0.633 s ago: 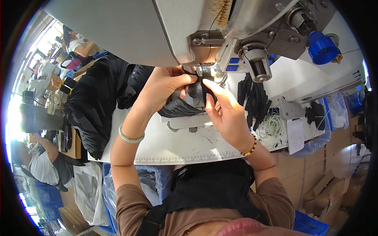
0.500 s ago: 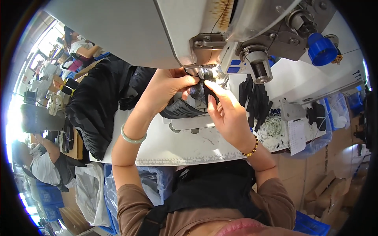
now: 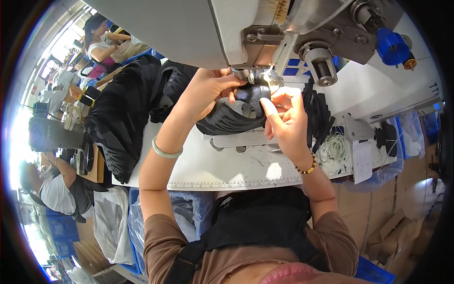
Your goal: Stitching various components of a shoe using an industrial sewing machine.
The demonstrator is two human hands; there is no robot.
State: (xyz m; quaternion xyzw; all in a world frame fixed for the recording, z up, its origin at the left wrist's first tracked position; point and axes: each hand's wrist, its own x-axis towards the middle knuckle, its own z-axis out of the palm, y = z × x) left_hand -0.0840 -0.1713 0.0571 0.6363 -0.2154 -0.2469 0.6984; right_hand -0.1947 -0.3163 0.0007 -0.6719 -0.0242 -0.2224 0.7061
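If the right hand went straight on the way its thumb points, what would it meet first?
Most likely the black cloth: the right hand's thumb tip appears to be right at its edge, though depth and exact contact are hard to judge from this single view.

Brown short-sleeved top (image 3: 163, 236), black apron (image 3: 260, 215), pale bangle (image 3: 166, 154), black and gold beaded bracelet (image 3: 307, 170).

Ribbed black cloth (image 3: 228, 124) and smooth, glossy white tabletop (image 3: 208, 165)
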